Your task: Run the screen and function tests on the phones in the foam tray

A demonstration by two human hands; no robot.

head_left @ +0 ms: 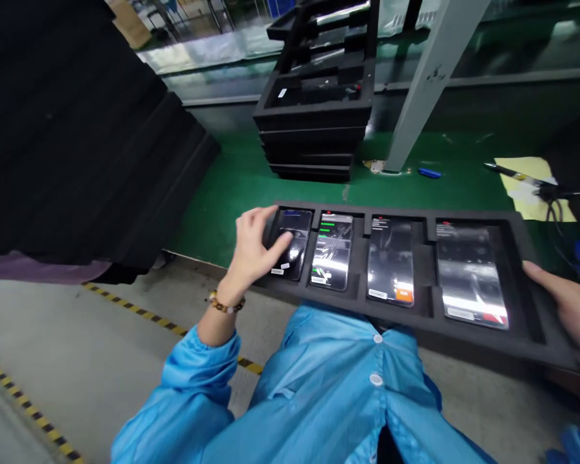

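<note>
A long black foam tray [360, 258] lies at the front edge of the green table, with several phones side by side in its slots. My left hand [256, 248] is closed round the tray's left end, its thumb over the leftmost phone [294, 248]. To the right sit a phone with green lines on its screen [332, 251], a phone with an orange patch [390, 261] and a phone with a red patch [471, 274]. My right hand [570, 306] grips the tray's right end, thumb on top; its other fingers are hidden.
Behind the tray stands a stack of black foam trays [314, 119]. A grey metal post [428, 84] rises beside it, near a blue pen cap [429, 173]. Yellow paper [531, 206], a black pen [512, 173] and cables lie right. Tall black stacked foam [77, 142] fills the left.
</note>
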